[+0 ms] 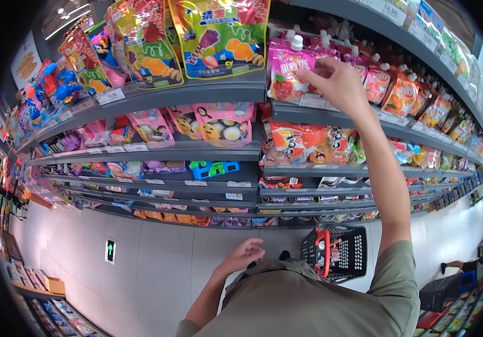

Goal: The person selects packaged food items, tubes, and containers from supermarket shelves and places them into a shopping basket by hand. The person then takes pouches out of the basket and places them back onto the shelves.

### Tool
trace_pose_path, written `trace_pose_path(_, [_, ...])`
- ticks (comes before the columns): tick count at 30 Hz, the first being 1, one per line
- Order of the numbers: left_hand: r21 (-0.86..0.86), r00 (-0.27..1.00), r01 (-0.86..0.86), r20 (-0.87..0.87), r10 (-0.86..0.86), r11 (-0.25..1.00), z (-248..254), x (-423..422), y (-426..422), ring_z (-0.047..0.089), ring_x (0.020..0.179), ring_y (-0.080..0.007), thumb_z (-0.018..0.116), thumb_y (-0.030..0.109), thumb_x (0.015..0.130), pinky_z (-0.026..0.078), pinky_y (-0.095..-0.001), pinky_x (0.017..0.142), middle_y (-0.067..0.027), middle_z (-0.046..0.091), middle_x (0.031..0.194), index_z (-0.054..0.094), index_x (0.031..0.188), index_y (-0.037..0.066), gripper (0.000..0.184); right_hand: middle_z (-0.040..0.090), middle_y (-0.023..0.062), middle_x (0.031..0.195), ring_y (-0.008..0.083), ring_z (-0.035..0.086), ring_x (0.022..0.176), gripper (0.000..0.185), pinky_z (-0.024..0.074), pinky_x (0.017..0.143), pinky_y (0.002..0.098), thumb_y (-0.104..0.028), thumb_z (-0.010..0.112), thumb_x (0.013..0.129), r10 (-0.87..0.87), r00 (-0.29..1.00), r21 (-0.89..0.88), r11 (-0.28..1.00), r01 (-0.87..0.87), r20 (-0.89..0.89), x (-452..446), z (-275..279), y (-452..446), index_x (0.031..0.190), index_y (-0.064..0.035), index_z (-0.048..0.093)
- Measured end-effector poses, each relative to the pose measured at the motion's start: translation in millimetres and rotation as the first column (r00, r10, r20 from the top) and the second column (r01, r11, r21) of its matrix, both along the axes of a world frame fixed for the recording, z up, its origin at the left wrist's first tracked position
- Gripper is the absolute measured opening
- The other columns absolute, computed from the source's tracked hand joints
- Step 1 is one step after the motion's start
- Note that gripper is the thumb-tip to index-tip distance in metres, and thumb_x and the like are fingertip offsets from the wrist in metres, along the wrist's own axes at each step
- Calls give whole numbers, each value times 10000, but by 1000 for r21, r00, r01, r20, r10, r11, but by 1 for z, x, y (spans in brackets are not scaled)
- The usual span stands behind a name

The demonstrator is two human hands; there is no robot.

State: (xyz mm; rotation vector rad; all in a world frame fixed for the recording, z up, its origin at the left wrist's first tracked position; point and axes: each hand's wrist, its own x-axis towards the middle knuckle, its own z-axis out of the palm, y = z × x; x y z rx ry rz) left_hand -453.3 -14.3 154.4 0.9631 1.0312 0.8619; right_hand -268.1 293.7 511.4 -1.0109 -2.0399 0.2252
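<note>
My right hand reaches to the upper shelf, thumb and fingers apart, beside a pink spouted pouch with a white cap. The thumb overlaps the pouch's right edge; whether it touches is unclear. More pink pouches stand behind it, and orange spouted pouches are further right. Low in front of my body, my left hand hangs over the floor with its fingers loosely bent and nothing visible in it.
A black basket with a red handle stands on the floor beside me, with items inside. Shelf edges run across in front. At the lower right are another person's leg and a dark basket.
</note>
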Motion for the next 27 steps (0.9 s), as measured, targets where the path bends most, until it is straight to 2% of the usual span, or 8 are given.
trace_pose_path(7, [-46, 999, 23, -35, -25, 999, -25, -1, 4, 643, 905, -140, 656, 166, 942, 521, -278, 770, -91, 641, 1035, 498, 1301, 10, 423, 718, 29, 930, 74, 641, 820, 291, 502, 726, 228, -214, 691, 920, 90, 976, 228, 973, -43, -198, 62, -28, -55, 1129, -12, 690])
trace_pose_path(11, [-175, 978, 32, -198, -67, 984, -90, -7, -8, 673, 883, -168, 633, 197, 956, 534, -294, 737, -100, 671, 1015, 544, 1235, 16, 343, 709, 15, 842, 50, 591, 746, 254, 471, 677, 220, -223, 697, 909, -211, 949, -288, 947, 139, -235, 134, -117, -119, 1052, -14, 720])
trace_pose_path(14, [-295, 884, 139, -394, -253, 945, -170, -16, -31, 683, 822, -186, 643, 258, 945, 541, -310, 697, -107, 680, 980, 564, 1185, 15, 351, 694, 5, 796, 45, 580, 732, 248, 471, 646, 230, -235, 654, 938, -428, 896, -739, 641, 206, -121, 219, -245, -160, 1028, -15, 721])
trace_pose_path(18, [-432, 678, 299, -531, -508, 851, -242, -38, -63, 697, 721, -205, 662, 333, 899, 552, -318, 665, -127, 697, 867, 616, 1094, 3, 386, 720, 78, 753, 105, 652, 684, 228, 513, 622, 293, -222, 602, 937, -623, 757, -816, 323, 479, 197, 310, -403, -276, 952, -36, 734])
trace_pose_path(19, [-530, 781, 175, -439, -445, 830, -252, -43, -71, 700, 715, -217, 647, 312, 898, 559, -332, 653, -135, 702, 862, 622, 1061, 4, 350, 714, 69, 724, 120, 651, 639, 235, 520, 602, 311, -235, 603, 919, -595, 788, -788, 405, 463, 157, 331, -446, -311, 927, -43, 738])
trace_pose_path(20, [-628, 865, 57, -358, -353, 776, -261, -48, -78, 704, 709, -228, 632, 291, 897, 566, -347, 640, -142, 708, 858, 628, 1028, 4, 315, 715, 62, 725, 140, 665, 638, 216, 527, 603, 320, -218, 618, 891, -561, 739, -842, 129, 523, 373, 336, -457, -337, 910, -42, 740])
trace_pose_path(24, [-752, 848, -183, -447, -285, 634, -280, -51, -95, 701, 799, -295, 620, 266, 918, 569, -406, 699, -176, 699, 945, 626, 1104, 54, 282, 724, 93, 873, 165, 676, 665, 222, 568, 577, 310, -179, 614, 890, -460, 831, -943, -257, 212, 312, 358, -522, -424, 1036, -44, 713])
trace_pose_path(27, [-778, 808, -161, -457, -371, 607, -271, -31, -91, 700, 820, -308, 551, 251, 942, 574, -406, 696, -189, 690, 978, 627, 1116, 39, 285, 724, 103, 875, 173, 683, 677, 275, 584, 607, 316, -222, 612, 907, -508, 797, -923, -353, 153, 326, 371, -547, -451, 1067, -13, 693])
